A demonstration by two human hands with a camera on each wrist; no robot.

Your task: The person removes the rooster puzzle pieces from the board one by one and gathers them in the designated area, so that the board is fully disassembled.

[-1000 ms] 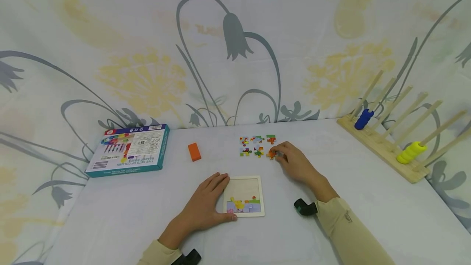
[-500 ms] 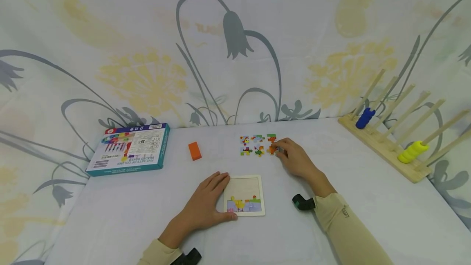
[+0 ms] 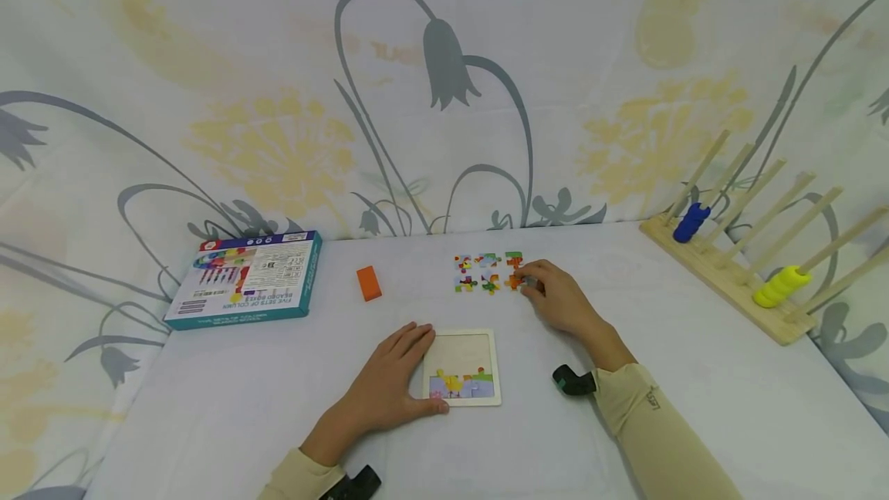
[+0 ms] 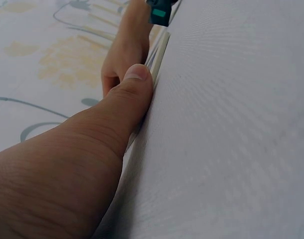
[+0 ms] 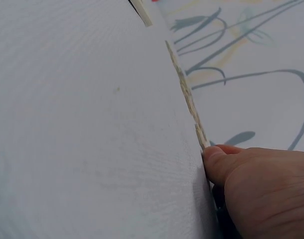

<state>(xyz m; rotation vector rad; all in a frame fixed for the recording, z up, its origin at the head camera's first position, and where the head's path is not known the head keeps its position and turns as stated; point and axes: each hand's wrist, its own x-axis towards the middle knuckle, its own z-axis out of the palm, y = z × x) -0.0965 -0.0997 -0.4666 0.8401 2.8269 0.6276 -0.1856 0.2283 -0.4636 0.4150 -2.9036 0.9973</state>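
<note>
In the head view, my left hand [image 3: 390,378] rests along the left side of a small wooden puzzle tray [image 3: 497,369], its thumb at the near edge and its fingers extended toward the far left corner. Joined jigsaw pieces [image 3: 461,386] fill the near part of the tray. Behind it lie several loose pieces in two rows. My right hand [image 3: 562,301] pinches an orange puzzle piece [image 3: 513,282] at the right end of the nearer row, its fingertips partly covering it. In the right wrist view, the thumb [image 5: 217,162] touches the end of the row.
An orange block [image 3: 369,283] lies left of the loose pieces. At the far left is a teal-edged flat box [image 3: 243,280]. A wooden peg stand [image 3: 722,276] with blue and yellow beads stands at the right. A patterned cloth hangs behind the white table.
My right hand has shifted slightly right and away from me, and the orange piece now sits closer to the piece behind it. The left hand stays on the tray.
</note>
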